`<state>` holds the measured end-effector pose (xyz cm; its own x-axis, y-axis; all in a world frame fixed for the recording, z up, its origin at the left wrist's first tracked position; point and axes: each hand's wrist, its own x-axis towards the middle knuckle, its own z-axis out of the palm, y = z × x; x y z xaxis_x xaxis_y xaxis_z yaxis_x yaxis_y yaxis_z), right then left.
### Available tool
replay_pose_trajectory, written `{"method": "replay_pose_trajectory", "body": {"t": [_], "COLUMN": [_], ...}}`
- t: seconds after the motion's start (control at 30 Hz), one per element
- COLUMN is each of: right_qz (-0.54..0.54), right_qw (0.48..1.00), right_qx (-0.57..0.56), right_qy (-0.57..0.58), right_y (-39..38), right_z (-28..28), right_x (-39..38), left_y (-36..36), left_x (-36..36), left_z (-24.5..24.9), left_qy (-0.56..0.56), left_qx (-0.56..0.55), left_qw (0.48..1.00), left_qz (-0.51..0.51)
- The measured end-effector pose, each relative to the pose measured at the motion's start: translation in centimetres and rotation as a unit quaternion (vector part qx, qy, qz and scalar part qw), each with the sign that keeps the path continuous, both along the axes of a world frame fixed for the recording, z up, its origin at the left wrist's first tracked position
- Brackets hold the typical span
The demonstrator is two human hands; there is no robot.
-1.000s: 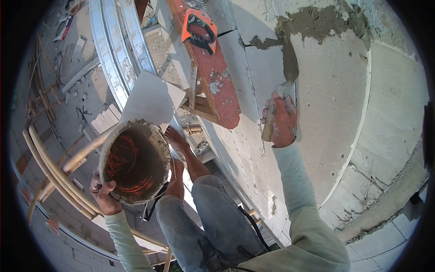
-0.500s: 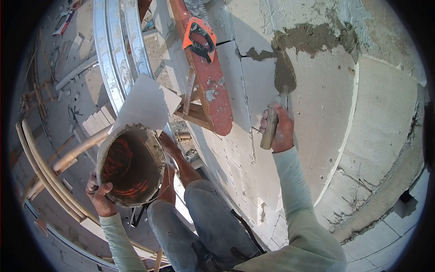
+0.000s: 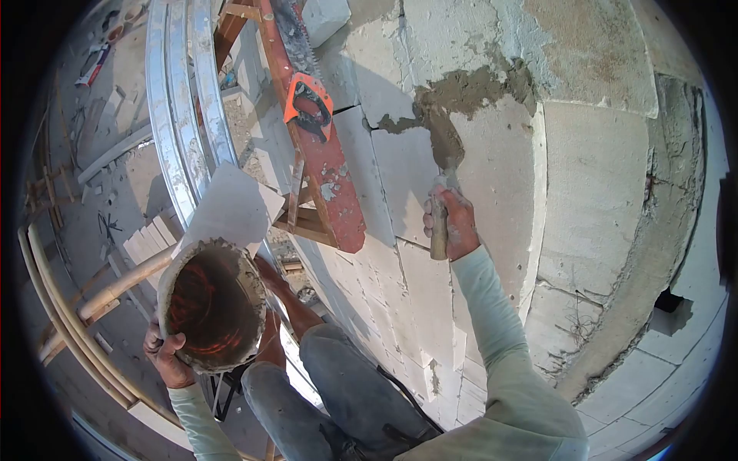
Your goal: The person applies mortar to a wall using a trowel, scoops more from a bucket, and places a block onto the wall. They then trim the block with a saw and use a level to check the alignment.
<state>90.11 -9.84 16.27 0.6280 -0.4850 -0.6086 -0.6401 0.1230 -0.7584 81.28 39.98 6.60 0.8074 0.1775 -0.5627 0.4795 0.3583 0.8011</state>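
Observation:
My right hand (image 3: 457, 223) is closed round the wooden handle of a trowel (image 3: 446, 146). The trowel's blade lies against the block wall (image 3: 492, 177), at the lower edge of a patch of wet grey mortar (image 3: 477, 91). Low on the left, my left hand (image 3: 168, 356) grips the rim of a bucket (image 3: 254, 323), thumb over the edge. The bucket is tilted so its mouth faces me; its rim is crusted with mortar and its inside looks dark with reddish streaks.
A hand saw with an orange and black handle (image 3: 309, 106) rests on a red-topped wooden trestle (image 3: 338, 196) beside the wall. Metal channels (image 3: 178, 100) run up the left, near a pale block piece (image 3: 231, 206). Bamboo poles (image 3: 127, 284) cross the lower left, with rubble on the floor below.
The view has shifted, so wall, saw and trestle appear further left and lower. The trowel stays at the mortar patch in my right hand, and my left hand keeps the bucket.

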Motion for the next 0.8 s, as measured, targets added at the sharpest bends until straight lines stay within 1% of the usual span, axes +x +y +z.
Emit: {"method": "replay_pose_trajectory", "body": {"t": [0.07,0.1,0.17,0.23,0.27,0.33,0.43,0.5,0.53,0.57,0.6,0.67,0.77,0.8], "right_qz": [-0.058,-0.064,-0.061,-0.039,0.006,0.042,0.060,0.027,0.034,0.012,-0.007,-0.042,-0.009,0.041], "right_qw": [0.997,0.997,0.997,0.995,0.997,0.996,0.998,0.998,0.998,0.999,0.999,0.999,0.999,0.996], "right_qx": [0.014,0.007,0.000,-0.060,-0.071,-0.072,-0.037,0.016,0.022,0.021,0.015,-0.002,-0.007,-0.029], "right_qy": [0.038,0.048,0.048,0.066,0.041,0.024,-0.003,-0.048,-0.044,-0.043,-0.042,-0.020,0.032,0.071], "right_y": [0.0,0.2,0.7,2.4,2.5,3.5,2.9,1.0,0.8,0.8,1.1,3.1,5.9,6.9], "right_z": [2.2,3.0,4.1,4.7,4.6,5.1,4.7,4.6,4.7,5.1,5.6,5.7,4.0,3.2], "right_x": [-4.0,-6.1,-6.6,-5.9,-4.6,-0.7,3.8,4.4,3.6,2.0,0.4,-3.0,-7.1,-8.0], "left_y": [-0.7,-0.3,0.9,0.6,0.3,0.2,-0.1,0.4,1.1,1.6,1.2,1.5,1.8,1.7], "left_x": [-0.2,-0.7,-1.8,-1.3,-1.2,-1.5,-0.7,-1.9,-2.6,-3.2,-3.0,-3.1,-4.5,-4.4], "left_z": [0.9,0.8,0.5,2.2,3.0,3.9,5.6,5.9,5.4,5.0,5.8,5.2,4.1,4.1], "left_qy": [-0.014,-0.023,-0.012,-0.008,-0.001,-0.006,-0.016,-0.022,-0.015,-0.011,-0.026,-0.037,-0.063,-0.068], "left_qx": [0.007,0.003,-0.008,0.001,0.007,0.015,0.018,0.021,0.019,0.014,0.017,-0.002,-0.015,-0.028], "left_qw": [1.000,0.999,1.000,1.000,0.999,0.999,0.998,0.996,0.996,0.996,0.994,0.990,0.980,0.977], "left_qz": [0.026,0.031,0.010,0.029,0.046,0.052,0.064,0.080,0.081,0.083,0.102,0.135,0.186,0.201]}}
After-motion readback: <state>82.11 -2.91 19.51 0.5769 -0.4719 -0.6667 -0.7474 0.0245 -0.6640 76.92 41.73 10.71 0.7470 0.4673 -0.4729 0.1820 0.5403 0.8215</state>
